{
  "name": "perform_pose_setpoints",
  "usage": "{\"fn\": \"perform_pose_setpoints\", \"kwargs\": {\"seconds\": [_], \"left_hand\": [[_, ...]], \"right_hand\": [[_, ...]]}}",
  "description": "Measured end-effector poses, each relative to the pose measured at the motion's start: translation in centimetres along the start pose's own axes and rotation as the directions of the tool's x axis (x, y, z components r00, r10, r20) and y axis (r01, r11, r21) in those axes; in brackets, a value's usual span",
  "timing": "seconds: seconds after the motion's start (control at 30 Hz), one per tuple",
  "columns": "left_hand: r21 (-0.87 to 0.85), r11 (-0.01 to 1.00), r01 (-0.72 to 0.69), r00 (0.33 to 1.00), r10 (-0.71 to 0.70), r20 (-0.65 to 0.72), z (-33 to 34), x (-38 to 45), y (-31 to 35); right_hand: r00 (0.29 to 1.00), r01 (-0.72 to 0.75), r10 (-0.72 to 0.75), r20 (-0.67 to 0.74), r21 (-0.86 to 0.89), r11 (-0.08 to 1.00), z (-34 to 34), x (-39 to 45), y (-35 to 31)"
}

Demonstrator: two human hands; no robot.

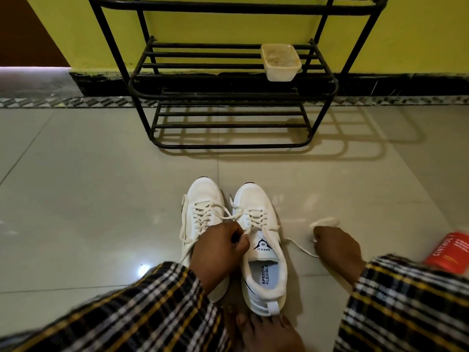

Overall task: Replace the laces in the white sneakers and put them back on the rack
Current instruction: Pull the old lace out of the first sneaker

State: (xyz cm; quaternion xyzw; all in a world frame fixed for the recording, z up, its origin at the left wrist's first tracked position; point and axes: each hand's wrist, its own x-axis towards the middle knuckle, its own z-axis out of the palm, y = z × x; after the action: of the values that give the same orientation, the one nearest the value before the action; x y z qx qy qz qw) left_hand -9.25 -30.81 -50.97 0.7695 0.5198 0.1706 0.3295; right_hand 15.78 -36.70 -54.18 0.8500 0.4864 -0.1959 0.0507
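Two white sneakers stand side by side on the floor, toes pointing toward the rack. The left sneaker (203, 199) is laced and partly hidden by my left hand (218, 247). That hand pinches a lace end by the tongue of the right sneaker (261, 247). To the right, my right hand (335, 247) is closed on a loose white lace (323, 222), which curls on the tiles beside the shoe. The black metal shoe rack (228, 97) stands against the yellow wall beyond the shoes.
A cream plastic tub (280, 62) sits on the rack's middle shelf at the right. A red soap box (450, 250) lies on the floor at the far right. My bare foot (264, 331) rests just behind the right sneaker's heel.
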Motion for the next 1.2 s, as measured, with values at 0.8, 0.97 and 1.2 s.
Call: {"fn": "perform_pose_setpoints", "kwargs": {"seconds": [0.8,0.97,1.2], "left_hand": [[0.057,0.997,0.045,0.999,-0.046,0.011,0.0,0.0,0.4],[0.269,0.960,-0.081,0.997,0.076,0.027,0.4,0.3,1.6],[0.567,0.779,-0.267,0.962,0.184,0.200,1.6,3.1,3.8]], "right_hand": [[0.996,0.041,-0.083,0.031,0.667,0.744,-0.6,-3.0,-5.9],[0.958,0.274,-0.275,-0.075,0.517,0.811,-0.4,-3.6,-6.2],[0.910,0.401,-0.401,-0.100,0.448,0.799,-0.1,-3.5,-6.1]]}}
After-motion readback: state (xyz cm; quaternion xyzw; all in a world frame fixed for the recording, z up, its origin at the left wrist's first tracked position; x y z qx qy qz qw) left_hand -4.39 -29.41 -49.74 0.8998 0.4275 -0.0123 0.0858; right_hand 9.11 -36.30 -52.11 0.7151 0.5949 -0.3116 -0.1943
